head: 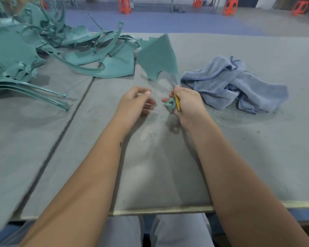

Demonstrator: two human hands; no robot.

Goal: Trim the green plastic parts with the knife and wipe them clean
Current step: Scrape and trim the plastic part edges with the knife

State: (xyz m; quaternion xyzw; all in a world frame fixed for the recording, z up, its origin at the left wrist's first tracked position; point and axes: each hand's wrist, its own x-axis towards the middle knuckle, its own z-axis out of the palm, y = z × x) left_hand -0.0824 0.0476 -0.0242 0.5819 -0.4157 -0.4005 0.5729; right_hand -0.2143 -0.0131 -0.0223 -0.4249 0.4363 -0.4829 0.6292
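My right hand (188,102) grips a yellow-handled knife (177,102), its thin blade pointing up and away. The same hand holds the ring-shaped lower end of a green plastic part (157,57), whose flat, wing-like panel stands upright above the table. My left hand (134,104) hovers just left of it with fingers loosely curled and nothing in them. It is a little blurred. A crumpled blue-grey cloth (230,82) lies on the table to the right of my right hand.
A heap of green plastic parts (43,50) with long curved strips fills the table's back left. Thin green shavings (155,118) lie on the grey felt table cover (257,148). A seam runs down the cover at left. Orange stools (124,5) stand on the floor beyond.
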